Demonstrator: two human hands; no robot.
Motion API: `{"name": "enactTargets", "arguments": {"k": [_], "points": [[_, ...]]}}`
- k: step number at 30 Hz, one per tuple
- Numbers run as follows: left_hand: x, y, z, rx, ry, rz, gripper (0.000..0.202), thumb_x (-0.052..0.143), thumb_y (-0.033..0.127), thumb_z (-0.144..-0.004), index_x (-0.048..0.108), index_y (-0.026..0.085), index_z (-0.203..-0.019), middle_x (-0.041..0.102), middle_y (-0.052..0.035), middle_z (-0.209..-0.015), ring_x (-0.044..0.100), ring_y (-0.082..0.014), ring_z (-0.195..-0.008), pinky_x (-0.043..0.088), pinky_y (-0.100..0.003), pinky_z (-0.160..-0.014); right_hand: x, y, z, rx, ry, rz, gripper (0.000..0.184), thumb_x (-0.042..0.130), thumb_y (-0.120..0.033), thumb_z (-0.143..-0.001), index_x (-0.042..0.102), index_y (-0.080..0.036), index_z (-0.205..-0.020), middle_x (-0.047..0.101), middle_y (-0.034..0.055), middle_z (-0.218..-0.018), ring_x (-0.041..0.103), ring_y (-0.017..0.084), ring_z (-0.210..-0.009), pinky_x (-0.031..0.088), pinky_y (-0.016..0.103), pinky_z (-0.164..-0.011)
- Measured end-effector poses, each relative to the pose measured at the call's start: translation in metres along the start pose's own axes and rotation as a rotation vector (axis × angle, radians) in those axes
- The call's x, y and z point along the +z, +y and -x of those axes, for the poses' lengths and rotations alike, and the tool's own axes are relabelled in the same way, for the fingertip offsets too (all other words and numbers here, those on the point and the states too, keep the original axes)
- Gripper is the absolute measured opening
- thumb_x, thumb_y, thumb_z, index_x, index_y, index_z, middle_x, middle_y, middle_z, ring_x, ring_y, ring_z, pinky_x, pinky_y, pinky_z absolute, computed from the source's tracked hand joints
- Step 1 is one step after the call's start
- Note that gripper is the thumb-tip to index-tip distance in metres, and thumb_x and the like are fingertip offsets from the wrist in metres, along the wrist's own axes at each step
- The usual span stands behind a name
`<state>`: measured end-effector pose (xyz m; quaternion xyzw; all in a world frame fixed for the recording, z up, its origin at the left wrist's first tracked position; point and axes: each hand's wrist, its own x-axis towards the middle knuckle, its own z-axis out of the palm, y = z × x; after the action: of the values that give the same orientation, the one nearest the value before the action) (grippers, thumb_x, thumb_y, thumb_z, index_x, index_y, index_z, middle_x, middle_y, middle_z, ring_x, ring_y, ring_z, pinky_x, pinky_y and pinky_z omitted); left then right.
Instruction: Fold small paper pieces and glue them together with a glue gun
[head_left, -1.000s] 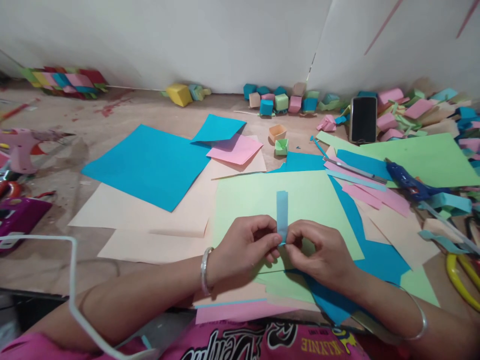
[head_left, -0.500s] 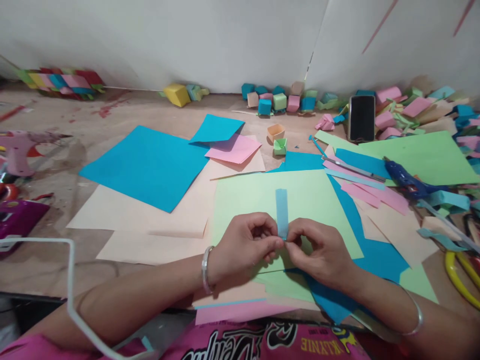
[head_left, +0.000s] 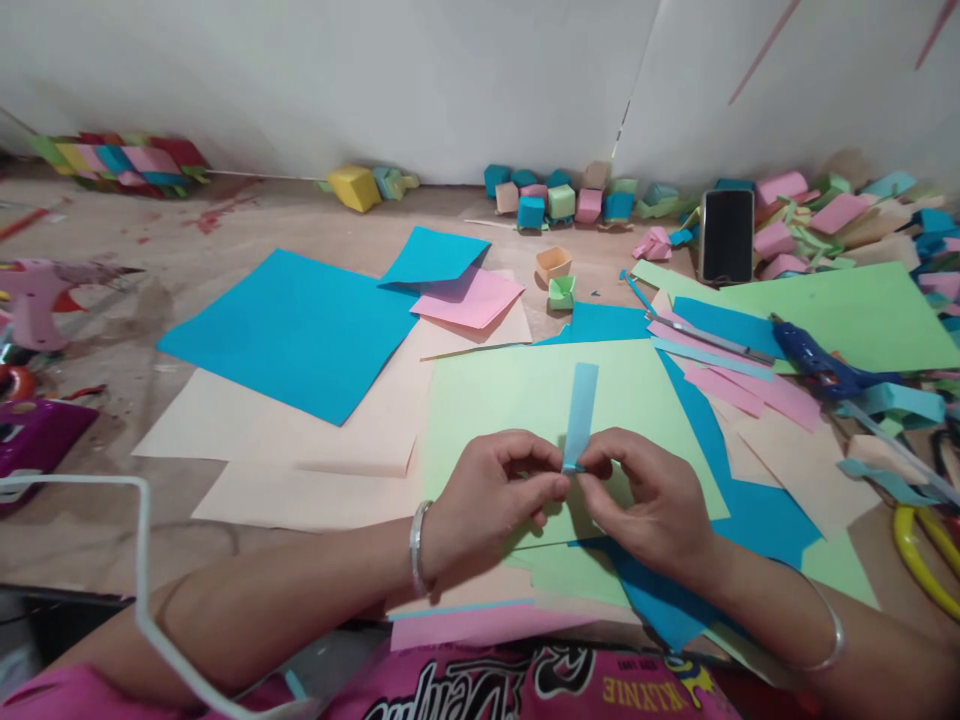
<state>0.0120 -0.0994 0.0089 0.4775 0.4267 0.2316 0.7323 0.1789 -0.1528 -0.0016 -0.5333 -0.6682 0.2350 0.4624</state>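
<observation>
A light blue paper strip (head_left: 581,410) stands up between my two hands, its lower end folded or rolled at the fingertips. My left hand (head_left: 506,490) pinches that lower end from the left, thumb against fingers. From the other side my right hand (head_left: 649,495) grips the same end between thumb and forefinger. Beneath both hands lies a light green paper sheet (head_left: 487,390). Just beyond it sit a small green paper box (head_left: 561,293) and a peach paper box (head_left: 553,263), both open at the top.
Blue paper (head_left: 292,330) and peach sheets (head_left: 277,490) lie to the left. Pink (head_left: 41,300) and blue glue guns (head_left: 817,360) flank the work area. At the right are a phone (head_left: 726,237), yellow-handled scissors (head_left: 911,560) and piled paper pieces. A white cable (head_left: 142,570) crosses the left forearm.
The strip has tipped so its upper end leans to the right, and its lower end has lifted slightly. Both hands have shifted a little to the right.
</observation>
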Motion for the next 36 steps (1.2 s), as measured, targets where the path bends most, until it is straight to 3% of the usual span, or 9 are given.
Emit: {"name": "enactTargets", "arguments": {"k": [6,10,18,24,30,36], "points": [[0.0020,0.0021,-0.0005,0.060,0.020,0.024,0.008,0.070,0.014,-0.068,0.066,0.011,-0.075,0.060,0.0008,-0.066,0.055,-0.0069,-0.046,0.049,-0.019,-0.043,0.0009,-0.0010,-0.0006,-0.093,-0.004,0.072,0.021,0.060,-0.005,-0.079,0.062,-0.018,-0.095,0.063,-0.0013,-0.080,0.057,0.008,-0.070,0.049,0.021,-0.065],[0.0014,0.0023,0.0003,0.206,0.050,-0.003,0.005,0.069,0.014,-0.070,0.066,0.012,-0.069,0.060,-0.0004,-0.070,0.056,-0.0075,-0.046,0.048,-0.020,-0.043,0.0024,-0.0020,0.0014,-0.111,0.045,0.113,0.025,0.061,-0.005,-0.080,0.064,-0.017,-0.102,0.067,0.0010,-0.083,0.060,0.008,-0.069,0.052,0.022,-0.066],[-0.0034,0.0071,0.0024,0.440,0.106,-0.328,0.011,0.066,0.005,-0.072,0.067,0.014,-0.064,0.062,-0.0013,-0.065,0.056,-0.0097,-0.060,0.044,-0.020,-0.054,0.0012,-0.0042,0.0032,-0.134,0.085,0.096,0.021,0.064,-0.006,-0.080,0.068,-0.018,-0.096,0.070,0.0021,-0.083,0.065,0.011,-0.075,0.054,0.022,-0.068],[-0.0041,0.0056,0.0016,0.420,0.065,-0.326,0.010,0.065,0.007,-0.074,0.068,0.013,-0.067,0.062,-0.0012,-0.065,0.056,-0.0099,-0.059,0.045,-0.021,-0.055,0.0012,-0.0033,0.0040,-0.160,0.085,0.085,0.031,0.062,-0.004,-0.081,0.069,-0.019,-0.107,0.067,0.0037,-0.089,0.064,0.011,-0.080,0.054,0.022,-0.068],[-0.0014,0.0012,0.0012,0.437,0.139,-0.329,0.007,0.068,0.010,-0.072,0.068,0.015,-0.066,0.064,-0.0024,-0.067,0.057,-0.0119,-0.063,0.046,-0.023,-0.058,0.0036,-0.0068,0.0047,-0.156,0.140,0.178,0.025,0.062,-0.006,-0.081,0.071,-0.016,-0.102,0.066,0.0054,-0.087,0.064,0.012,-0.077,0.054,0.024,-0.068],[0.0045,-0.0018,-0.0004,0.333,0.181,-0.113,0.006,0.069,0.010,-0.068,0.067,0.015,-0.067,0.063,-0.0019,-0.068,0.056,-0.0117,-0.062,0.046,-0.023,-0.057,0.0088,-0.0028,0.0071,-0.107,0.123,-0.009,0.039,0.061,-0.003,-0.081,0.068,-0.023,-0.114,0.062,0.0046,-0.090,0.062,0.015,-0.081,0.052,0.029,-0.068]]}}
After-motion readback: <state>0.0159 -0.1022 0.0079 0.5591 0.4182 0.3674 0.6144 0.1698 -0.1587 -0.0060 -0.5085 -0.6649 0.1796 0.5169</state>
